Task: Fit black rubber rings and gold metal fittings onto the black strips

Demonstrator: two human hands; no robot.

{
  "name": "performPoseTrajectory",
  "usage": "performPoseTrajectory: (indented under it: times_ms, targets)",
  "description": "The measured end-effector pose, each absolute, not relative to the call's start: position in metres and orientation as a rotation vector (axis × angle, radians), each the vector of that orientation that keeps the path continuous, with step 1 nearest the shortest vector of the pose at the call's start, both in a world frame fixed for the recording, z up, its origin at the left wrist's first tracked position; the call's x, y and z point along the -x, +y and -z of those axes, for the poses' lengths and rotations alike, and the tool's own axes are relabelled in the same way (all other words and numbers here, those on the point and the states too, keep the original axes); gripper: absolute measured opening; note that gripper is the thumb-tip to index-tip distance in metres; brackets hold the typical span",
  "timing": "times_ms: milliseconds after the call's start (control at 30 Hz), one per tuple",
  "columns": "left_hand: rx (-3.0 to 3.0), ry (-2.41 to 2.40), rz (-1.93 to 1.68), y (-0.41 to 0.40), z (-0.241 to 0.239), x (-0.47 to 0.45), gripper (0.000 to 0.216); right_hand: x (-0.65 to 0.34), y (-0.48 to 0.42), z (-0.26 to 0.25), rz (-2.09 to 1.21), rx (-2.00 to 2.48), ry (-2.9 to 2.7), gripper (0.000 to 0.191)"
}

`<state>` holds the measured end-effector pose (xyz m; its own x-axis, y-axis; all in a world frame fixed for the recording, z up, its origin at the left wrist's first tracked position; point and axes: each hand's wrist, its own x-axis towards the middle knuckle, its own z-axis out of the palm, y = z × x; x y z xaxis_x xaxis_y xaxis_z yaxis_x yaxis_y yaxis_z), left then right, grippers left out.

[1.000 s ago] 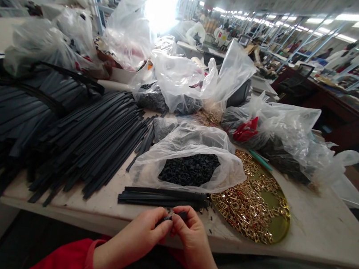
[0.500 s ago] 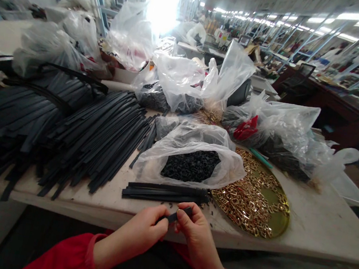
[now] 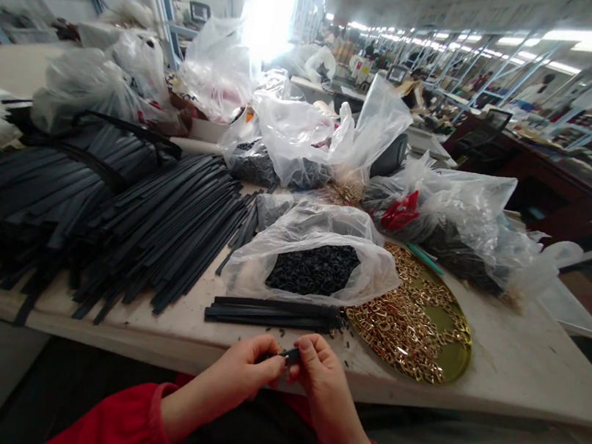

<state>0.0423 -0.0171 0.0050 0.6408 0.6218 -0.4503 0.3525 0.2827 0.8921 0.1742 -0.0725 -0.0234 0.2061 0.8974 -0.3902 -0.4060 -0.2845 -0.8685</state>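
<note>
2 red sleeves [image 3: 115, 423], red cuffs [image 3: 157, 413]

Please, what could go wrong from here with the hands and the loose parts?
The black strip pinched between the left hand and right hand might slip and drop, since both hands are at the front edge of the table.
The loose gold metal pieces could scatter if the round tray is bumped.
The plastic bag lies open, so its small black pieces may spill.

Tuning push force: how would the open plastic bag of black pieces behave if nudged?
The bag likely yields softly, being thin and wrinkled. It probably won't roll, lying slumped and broad. The loose black pieces may spill, since it gapes open.
</note>
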Motion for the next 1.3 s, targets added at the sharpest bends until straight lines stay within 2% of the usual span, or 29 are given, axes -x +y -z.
performPoseTrajectory:
  times_ms: [100, 300, 533, 667, 767, 833, 933, 1000, 1300]
  targets:
    - [-1.273, 0.903, -0.227, -0.019, 0.001, -0.044, 0.025, -0.175, -0.071, 0.02, -1.336, 1.335, -0.593, 0.032]
    - [-1.331, 0.964, -0.284, -0.017, -0.003, -0.043, 0.026, -0.177, -0.075, 0.014, -0.987, 1.525, -0.963, 0.02]
    - [-1.347, 0.902, -0.206, -0.007, -0.006, -0.045, 0.032, -0.184, -0.07, 0.014, -0.963, 1.521, -1.141, 0.011]
    - [-1.492, 0.992, -0.315, 0.005, -0.001, -0.05, 0.021, -0.19, -0.058, 0.008, -0.934, 1.448, -1.322, 0.016]
    - [-1.62, 0.959, -0.358, 0.015, 0.001, -0.052, 0.03, -0.208, -0.036, 0.008, -0.93, 1.442, -1.435, 0.022]
    - [-1.621, 0.959, -0.349, 0.021, 0.002, -0.053, 0.026, -0.227, -0.011, 0.011, -0.751, 1.586, -1.483, 0.022]
    - [-1.542, 0.996, -0.345, 0.028, 0.006, -0.053, 0.026, -0.253, 0.029, 0.021, -0.264, 2.015, -1.826, 0.017]
    - [-1.491, 0.984, -0.339, 0.029, 0.01, -0.052, 0.026, -0.261, 0.05, 0.028, -0.174, 2.124, -1.911, 0.013]
    - [-1.48, 0.986, -0.381, 0.025, 0.008, -0.046, 0.021, -0.26, 0.056, 0.03, -0.223, 2.1, -1.866, 0.009]
